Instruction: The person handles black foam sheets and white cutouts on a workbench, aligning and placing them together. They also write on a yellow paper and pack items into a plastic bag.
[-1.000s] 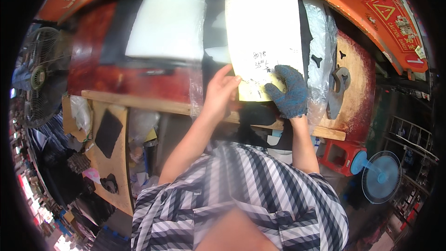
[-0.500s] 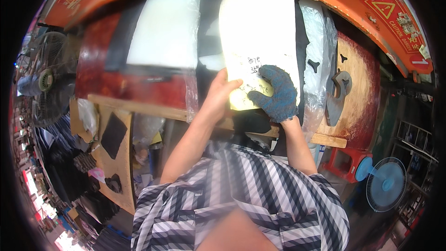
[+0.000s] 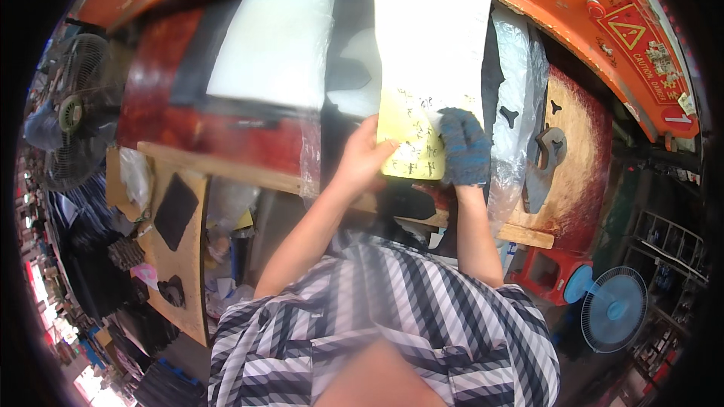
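Here was the pale sheet, glaring white at the far end, yellow at the near one, over the middle of the red table; the bare left hand pinched its near left edge, thumb on top, fingers partly hidden; the gloved right hand lay half-curled at the right edge, its grip impossible to tell; and there was the risk: no hand supported the far end, so a loosened pinch might have let it sag or catch the orange frame.
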